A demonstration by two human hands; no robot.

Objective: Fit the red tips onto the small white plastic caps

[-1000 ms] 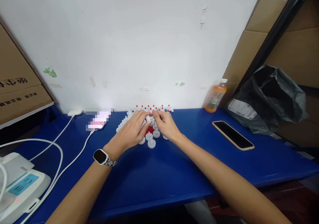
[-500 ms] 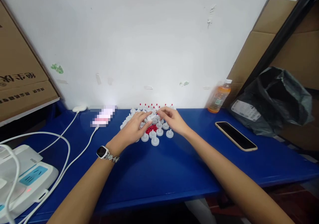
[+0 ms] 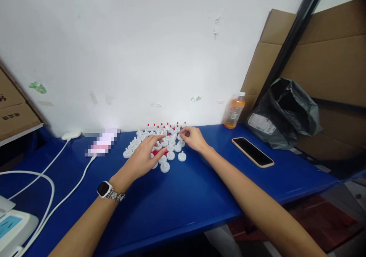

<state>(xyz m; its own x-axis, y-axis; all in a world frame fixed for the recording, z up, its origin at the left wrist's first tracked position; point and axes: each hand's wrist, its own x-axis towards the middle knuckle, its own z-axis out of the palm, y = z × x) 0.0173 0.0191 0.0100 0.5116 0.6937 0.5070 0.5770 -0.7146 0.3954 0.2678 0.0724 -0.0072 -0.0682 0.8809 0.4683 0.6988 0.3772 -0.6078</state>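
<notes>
Many white nozzle caps (image 3: 165, 167), round discs with a thin spout, stand in a cluster on the blue table. Several at the back carry small red tips (image 3: 154, 125). A heap of loose red tips (image 3: 164, 151) lies in the middle of the cluster, partly covered by my left hand (image 3: 144, 156). That hand hovers over the caps with its fingers apart and nothing in it. At the cluster's right back edge my right hand (image 3: 194, 138) pinches a white nozzle cap, mostly hidden by the fingertips.
On the right lie a phone (image 3: 252, 152), an orange drink bottle (image 3: 235, 110) and a dark plastic bag (image 3: 283, 116). To the left are a blurred-out lit device (image 3: 103, 142), white cables and a power strip (image 3: 17, 226). A white wall (image 3: 137, 59) rises behind the table.
My hands have parted: the left has opened and no longer holds the white nozzle cap, while the right is at the cluster's right back edge. The view has turned slightly right.
</notes>
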